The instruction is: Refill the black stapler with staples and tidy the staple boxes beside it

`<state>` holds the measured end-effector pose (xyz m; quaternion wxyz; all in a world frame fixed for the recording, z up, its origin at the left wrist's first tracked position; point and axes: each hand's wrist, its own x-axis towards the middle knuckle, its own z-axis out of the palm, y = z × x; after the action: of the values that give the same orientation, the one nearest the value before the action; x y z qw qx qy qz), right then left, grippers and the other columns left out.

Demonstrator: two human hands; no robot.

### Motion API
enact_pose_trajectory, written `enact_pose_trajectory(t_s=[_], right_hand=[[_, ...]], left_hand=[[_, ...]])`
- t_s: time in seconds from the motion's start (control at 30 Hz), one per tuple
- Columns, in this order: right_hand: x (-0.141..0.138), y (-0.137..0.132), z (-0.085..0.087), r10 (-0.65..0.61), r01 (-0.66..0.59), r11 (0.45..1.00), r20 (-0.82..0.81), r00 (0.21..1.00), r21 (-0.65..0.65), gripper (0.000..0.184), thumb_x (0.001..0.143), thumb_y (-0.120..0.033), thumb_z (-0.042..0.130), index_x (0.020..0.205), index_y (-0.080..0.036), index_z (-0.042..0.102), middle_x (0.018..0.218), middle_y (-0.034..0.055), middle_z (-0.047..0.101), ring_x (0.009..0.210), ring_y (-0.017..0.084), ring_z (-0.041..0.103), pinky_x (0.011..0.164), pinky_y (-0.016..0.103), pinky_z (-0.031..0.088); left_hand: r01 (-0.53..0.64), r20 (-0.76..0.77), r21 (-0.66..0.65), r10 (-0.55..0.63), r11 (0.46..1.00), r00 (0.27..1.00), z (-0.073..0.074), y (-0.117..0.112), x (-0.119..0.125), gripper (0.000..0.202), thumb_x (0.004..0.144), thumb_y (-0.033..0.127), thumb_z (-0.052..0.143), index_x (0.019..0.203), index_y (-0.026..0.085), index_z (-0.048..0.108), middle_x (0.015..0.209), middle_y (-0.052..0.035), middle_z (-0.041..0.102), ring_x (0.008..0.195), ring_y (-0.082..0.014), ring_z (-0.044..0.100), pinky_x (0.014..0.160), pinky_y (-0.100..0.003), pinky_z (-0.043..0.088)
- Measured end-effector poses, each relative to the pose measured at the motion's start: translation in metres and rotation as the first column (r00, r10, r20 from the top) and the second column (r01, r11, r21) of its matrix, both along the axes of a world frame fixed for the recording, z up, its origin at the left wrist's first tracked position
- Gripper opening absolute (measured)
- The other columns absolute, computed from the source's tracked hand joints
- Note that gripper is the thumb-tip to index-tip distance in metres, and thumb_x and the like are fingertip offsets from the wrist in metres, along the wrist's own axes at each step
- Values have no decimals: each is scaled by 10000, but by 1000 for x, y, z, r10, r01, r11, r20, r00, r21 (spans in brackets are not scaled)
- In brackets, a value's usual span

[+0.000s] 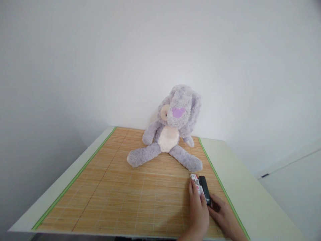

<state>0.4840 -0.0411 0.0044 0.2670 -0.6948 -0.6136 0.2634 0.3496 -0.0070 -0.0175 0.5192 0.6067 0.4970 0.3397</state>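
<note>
My left hand (199, 211) is closed along the left side of small white boxes (200, 190) with red-pink print, low on the right of the bamboo mat. Directly beside the boxes lies a black stapler (205, 190), its long side turned toward them. My right hand (223, 214) pinches the near end of the stapler between thumb and fingers. Part of the boxes is hidden behind my left fingers. Just beyond them sits a grey plush rabbit (168, 138) with a purple nose, its legs spread on the mat.
The bamboo mat (120, 194) with green edging covers most of the white table (238, 180). A white wall (87, 60) rises behind the table and the plush rabbit. To the right, a white cabinet-like surface (296, 180) carries a small dark handle (265, 175).
</note>
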Motion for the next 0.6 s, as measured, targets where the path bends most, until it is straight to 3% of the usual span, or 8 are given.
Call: enact_pose_trajectory(t_s=[0.13,0.23,0.3,0.43,0.6], right_hand=[[11,-1,-13,-2,2,999,5,1000,35,520,790,-564,697,1142,-185,738,1026,117,758,924,285,658,858,374,522],[9,-2,-12,2,-3,999,14,1000,52,572,794,-589,702,1214,-202,721,1055,113,756,922,277,660,846,361,525],[3,-3,-6,-13,11,999,38,999,51,525,804,-614,681,1135,-213,749,956,99,750,842,259,645,779,342,523],[-9,-4,7,-53,47,996,76,996,74,490,790,-648,671,997,-215,769,855,86,724,772,247,616,730,338,517],[-10,-5,4,-49,35,994,136,989,106,487,807,-641,654,1002,-210,767,819,77,707,755,244,611,724,342,512]], left_hand=[[37,17,3,-37,999,999,0,0,-15,671,1050,352,304,1665,183,96,1728,-64,87,1600,-206,97,1325,-380,196],[37,13,80,-38,996,999,2,12,-49,601,1044,360,303,1628,218,303,1697,-39,253,1578,-220,237,1316,-407,242],[53,-72,180,-41,982,997,3,26,-74,595,998,325,417,1584,225,408,1667,-40,340,1553,-235,307,1309,-426,263],[249,-246,359,-166,900,955,6,51,-105,710,863,326,661,1543,245,470,1629,-51,420,1524,-264,361,1315,-451,228],[378,-328,455,-243,806,913,6,60,-103,711,899,483,668,1549,307,440,1615,-31,447,1522,-248,362,1316,-452,176]])
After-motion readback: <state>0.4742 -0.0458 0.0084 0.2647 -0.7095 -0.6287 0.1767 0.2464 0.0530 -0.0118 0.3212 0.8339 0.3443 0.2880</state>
